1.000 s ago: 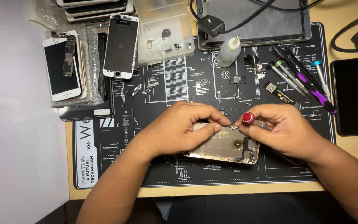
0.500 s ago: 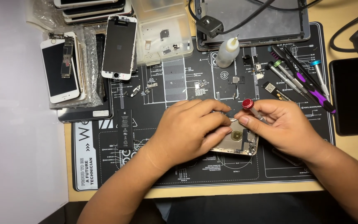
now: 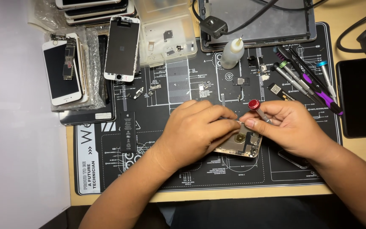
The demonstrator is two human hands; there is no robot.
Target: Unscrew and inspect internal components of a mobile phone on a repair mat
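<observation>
Your left hand (image 3: pixel 200 131) lies curled over the opened phone (image 3: pixel 240 144) on the mat (image 3: pixel 149 169). Your right hand (image 3: pixel 286 125), just beside, pinches a red-capped screwdriver (image 3: pixel 259 110) above the phone.

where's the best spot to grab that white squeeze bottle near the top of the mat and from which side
Grip the squeeze bottle around its wide, rounded body, not the thin nozzle that tilts up and to the right. Coming from above or the lower left looks best: the black cabled block crowds its upper left, and small parts lie to its right on the mat.
</observation>
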